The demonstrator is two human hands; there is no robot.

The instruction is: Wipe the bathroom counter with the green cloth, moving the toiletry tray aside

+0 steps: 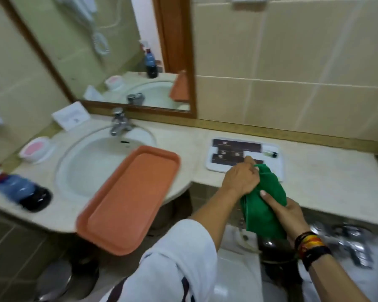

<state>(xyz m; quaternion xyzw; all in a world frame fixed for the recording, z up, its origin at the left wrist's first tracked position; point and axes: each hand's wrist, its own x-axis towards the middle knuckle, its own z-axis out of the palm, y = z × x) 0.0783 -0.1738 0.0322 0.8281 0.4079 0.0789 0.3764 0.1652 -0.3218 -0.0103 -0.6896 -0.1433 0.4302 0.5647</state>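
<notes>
Green cloth hangs lengthwise between both hands.

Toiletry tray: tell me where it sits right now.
In the head view, the white toiletry tray sits on the counter right of the sink, near the back wall, just behind the green cloth held in both hands.

An orange tray lies across the sink's front rim. A spray bottle lies on its side near the left edge, a pink soap dish behind.

White sleeve left; braided wristbands, maybe thread, right.
</notes>
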